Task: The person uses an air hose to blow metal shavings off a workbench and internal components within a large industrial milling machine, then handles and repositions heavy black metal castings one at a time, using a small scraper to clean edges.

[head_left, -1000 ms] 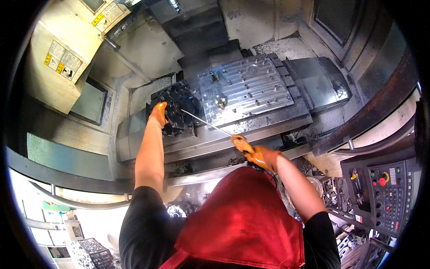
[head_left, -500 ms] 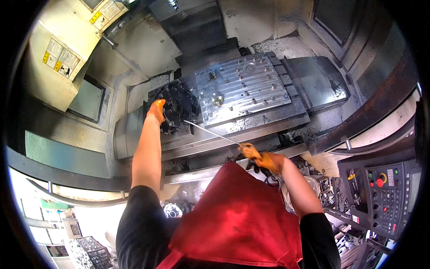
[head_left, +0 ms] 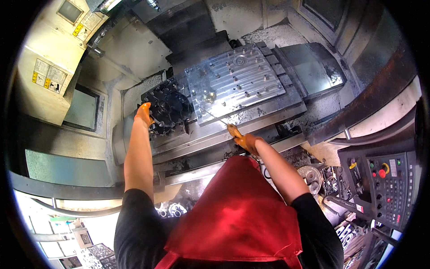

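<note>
My left hand [head_left: 144,114], in an orange glove, grips the left edge of a dark, round metal part [head_left: 168,107] with several openings; some of its fingers are hidden. The part sits at the left end of the machine table. In its stained orange glove, my right hand [head_left: 243,140] is closed around an air blow gun [head_left: 232,130] near the table's front edge. The gun's long thin nozzle [head_left: 218,119] points up and left over a ribbed silver plate [head_left: 233,85]. Several bolts stand on that plate. The nozzle's tip is hard to make out.
The machine table's front rail [head_left: 233,134] runs between me and the plate. A spindle nose [head_left: 153,4] hangs at the top. On the right stands a control panel [head_left: 389,188] with buttons. A thin dark hose [head_left: 266,173] loops below my right forearm.
My right hand has moved up and left toward the plate. The nozzle has swung from the dark part to over the plate. My left hand stays at the part's edge.
</note>
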`<action>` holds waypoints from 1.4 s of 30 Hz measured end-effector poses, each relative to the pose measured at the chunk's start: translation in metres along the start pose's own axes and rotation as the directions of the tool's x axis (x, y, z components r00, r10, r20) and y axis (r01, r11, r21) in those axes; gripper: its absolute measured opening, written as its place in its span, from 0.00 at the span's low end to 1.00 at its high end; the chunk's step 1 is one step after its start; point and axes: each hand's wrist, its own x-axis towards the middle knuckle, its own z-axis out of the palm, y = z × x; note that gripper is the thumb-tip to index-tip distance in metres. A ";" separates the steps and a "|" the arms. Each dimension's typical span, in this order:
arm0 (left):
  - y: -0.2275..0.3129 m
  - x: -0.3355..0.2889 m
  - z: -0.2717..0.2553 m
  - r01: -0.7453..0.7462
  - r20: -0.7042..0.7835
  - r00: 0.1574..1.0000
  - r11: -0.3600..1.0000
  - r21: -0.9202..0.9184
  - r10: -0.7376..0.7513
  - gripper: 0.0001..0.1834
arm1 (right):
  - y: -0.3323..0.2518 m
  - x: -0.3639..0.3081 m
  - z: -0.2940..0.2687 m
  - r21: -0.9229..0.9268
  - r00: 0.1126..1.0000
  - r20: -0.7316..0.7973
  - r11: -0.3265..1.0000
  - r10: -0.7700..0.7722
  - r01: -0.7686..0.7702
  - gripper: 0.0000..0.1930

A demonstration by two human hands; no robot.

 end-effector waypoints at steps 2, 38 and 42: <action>0.000 0.017 -0.045 0.032 0.021 0.999 0.999 -0.041 -0.031 0.18 | -0.054 -0.004 0.002 0.031 0.998 0.043 0.998 -0.050 0.049 0.32; -0.006 -0.007 0.025 0.017 0.105 0.994 1.000 -0.021 -0.015 0.24 | 0.046 -0.051 -0.061 0.155 0.914 -0.406 0.983 -0.024 0.095 0.25; -0.004 -0.004 0.020 0.015 0.189 0.982 0.997 -0.079 0.000 0.24 | 0.095 -0.058 -0.064 0.090 0.826 -0.548 0.991 0.131 -0.098 0.22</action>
